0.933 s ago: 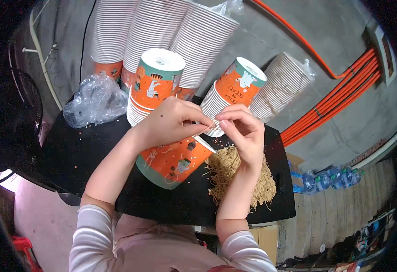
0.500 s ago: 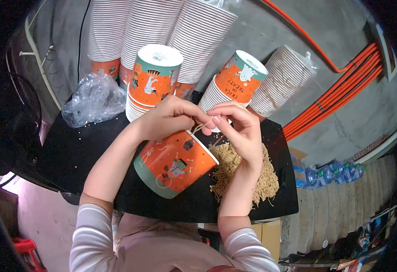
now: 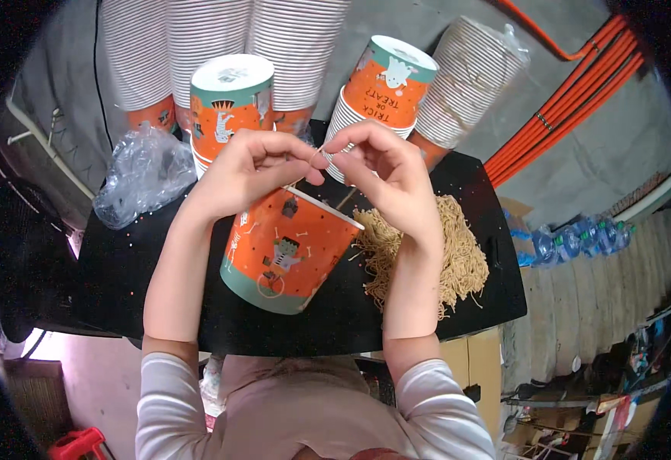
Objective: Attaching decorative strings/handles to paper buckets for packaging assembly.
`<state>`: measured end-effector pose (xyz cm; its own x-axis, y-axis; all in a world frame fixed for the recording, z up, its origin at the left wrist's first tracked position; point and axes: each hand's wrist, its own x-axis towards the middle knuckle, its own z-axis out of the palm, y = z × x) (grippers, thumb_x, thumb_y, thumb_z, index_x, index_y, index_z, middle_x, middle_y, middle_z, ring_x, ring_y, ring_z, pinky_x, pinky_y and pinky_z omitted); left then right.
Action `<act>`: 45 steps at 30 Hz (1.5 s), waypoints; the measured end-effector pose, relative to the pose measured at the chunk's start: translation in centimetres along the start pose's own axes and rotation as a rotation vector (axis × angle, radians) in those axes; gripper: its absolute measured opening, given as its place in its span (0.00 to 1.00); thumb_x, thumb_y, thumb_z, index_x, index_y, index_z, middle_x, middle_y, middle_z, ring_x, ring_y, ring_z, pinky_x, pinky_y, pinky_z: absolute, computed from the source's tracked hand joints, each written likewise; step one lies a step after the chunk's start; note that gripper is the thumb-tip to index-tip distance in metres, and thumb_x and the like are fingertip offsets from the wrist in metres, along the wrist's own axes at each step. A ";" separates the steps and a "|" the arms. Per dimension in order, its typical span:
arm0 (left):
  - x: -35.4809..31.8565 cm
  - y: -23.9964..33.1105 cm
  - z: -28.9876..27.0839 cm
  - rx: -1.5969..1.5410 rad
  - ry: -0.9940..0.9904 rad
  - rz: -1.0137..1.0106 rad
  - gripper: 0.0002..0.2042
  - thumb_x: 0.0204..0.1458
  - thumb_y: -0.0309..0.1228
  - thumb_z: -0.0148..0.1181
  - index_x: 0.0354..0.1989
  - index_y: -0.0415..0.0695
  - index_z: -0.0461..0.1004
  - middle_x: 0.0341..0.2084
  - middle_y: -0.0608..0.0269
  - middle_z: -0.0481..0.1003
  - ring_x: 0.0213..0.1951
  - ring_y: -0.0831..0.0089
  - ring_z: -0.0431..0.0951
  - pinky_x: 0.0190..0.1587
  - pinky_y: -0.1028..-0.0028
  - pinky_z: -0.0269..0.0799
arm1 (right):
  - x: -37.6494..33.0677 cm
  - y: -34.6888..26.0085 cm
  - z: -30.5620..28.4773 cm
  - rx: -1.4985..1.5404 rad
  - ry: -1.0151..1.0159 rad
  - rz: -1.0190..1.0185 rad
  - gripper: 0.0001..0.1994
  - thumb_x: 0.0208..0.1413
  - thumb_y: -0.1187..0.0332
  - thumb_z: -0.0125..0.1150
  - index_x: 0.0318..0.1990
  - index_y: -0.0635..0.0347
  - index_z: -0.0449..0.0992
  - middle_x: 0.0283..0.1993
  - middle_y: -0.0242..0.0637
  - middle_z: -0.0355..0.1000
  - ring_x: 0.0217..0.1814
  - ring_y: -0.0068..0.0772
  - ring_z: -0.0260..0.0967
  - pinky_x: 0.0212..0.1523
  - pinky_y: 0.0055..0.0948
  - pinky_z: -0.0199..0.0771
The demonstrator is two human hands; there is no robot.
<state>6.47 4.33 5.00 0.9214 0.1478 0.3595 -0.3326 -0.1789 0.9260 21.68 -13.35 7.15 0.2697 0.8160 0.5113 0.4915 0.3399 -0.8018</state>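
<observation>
An orange paper bucket (image 3: 305,245) with a green base and cartoon figures leans on the black table in front of me, its white rim tilted up to the right. A thin tan cord (image 3: 319,152) runs up from its rim. My left hand (image 3: 255,169) pinches the cord above the rim, fingers closed. Opposite it, my right hand (image 3: 385,172) also pinches the cord, thumb against forefinger. The fingertips of both hands nearly meet. By my right forearm lies a heap of tan cords (image 3: 462,257). The inside of the bucket is hidden.
Upside-down bucket stacks stand behind my hands, one at left (image 3: 232,100) and one at right (image 3: 389,84). Tall wrapped stacks (image 3: 213,54) line the wall. Crumpled clear plastic (image 3: 142,176) lies at the table's left. Blue-tinted bottles (image 3: 581,241) are beyond the right edge.
The view has shifted, so the table and stacks sit differently in it. My fingertips have moved slightly apart along the cord, and the bucket stands more upright.
</observation>
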 end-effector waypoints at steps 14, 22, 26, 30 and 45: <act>0.7 -0.8 0.5 -0.043 -0.026 -0.033 0.11 0.65 0.24 0.59 0.54 0.39 0.75 0.37 0.60 0.84 0.43 0.80 0.84 0.46 0.80 0.76 | -0.7 -1.4 -0.3 0.445 -0.043 -0.025 0.10 0.62 0.81 0.63 0.50 0.70 0.75 0.41 0.35 0.78 0.46 0.23 0.77 0.48 0.23 0.77; 0.6 -0.7 1.3 -0.095 0.110 0.049 0.11 0.62 0.22 0.64 0.50 0.40 0.73 0.37 0.62 0.84 0.42 0.81 0.83 0.42 0.82 0.76 | -0.8 -1.6 -0.6 0.185 0.020 -0.009 0.06 0.59 0.78 0.67 0.42 0.70 0.80 0.39 0.31 0.77 0.41 0.20 0.74 0.43 0.20 0.71; 0.4 -0.5 1.6 -0.128 0.216 0.083 0.12 0.60 0.23 0.67 0.49 0.39 0.74 0.37 0.63 0.84 0.40 0.83 0.83 0.39 0.85 0.74 | -0.5 -1.5 -0.9 -0.184 0.066 -0.066 0.06 0.53 0.74 0.74 0.36 0.65 0.84 0.36 0.32 0.77 0.38 0.22 0.72 0.40 0.23 0.68; 0.4 -0.5 2.0 -0.013 0.249 0.118 0.11 0.58 0.24 0.69 0.46 0.39 0.76 0.34 0.67 0.84 0.33 0.90 0.78 0.33 0.88 0.70 | -0.7 -1.0 -1.1 -0.181 0.106 -0.053 0.05 0.50 0.72 0.76 0.34 0.60 0.87 0.33 0.33 0.77 0.39 0.25 0.73 0.43 0.26 0.69; -0.2 -0.1 2.9 0.202 0.247 0.166 0.07 0.53 0.20 0.72 0.36 0.41 0.78 0.25 0.76 0.77 0.22 0.94 0.69 0.25 0.87 0.63 | -0.5 -1.1 -0.4 -0.242 0.091 -0.019 0.03 0.52 0.77 0.72 0.33 0.63 0.83 0.35 0.27 0.73 0.34 0.13 0.62 0.33 0.18 0.56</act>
<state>6.95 1.48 4.46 0.7735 0.3269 0.5431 -0.4042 -0.4055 0.8198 21.38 -14.31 7.93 0.3265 0.7616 0.5598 0.6781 0.2238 -0.7001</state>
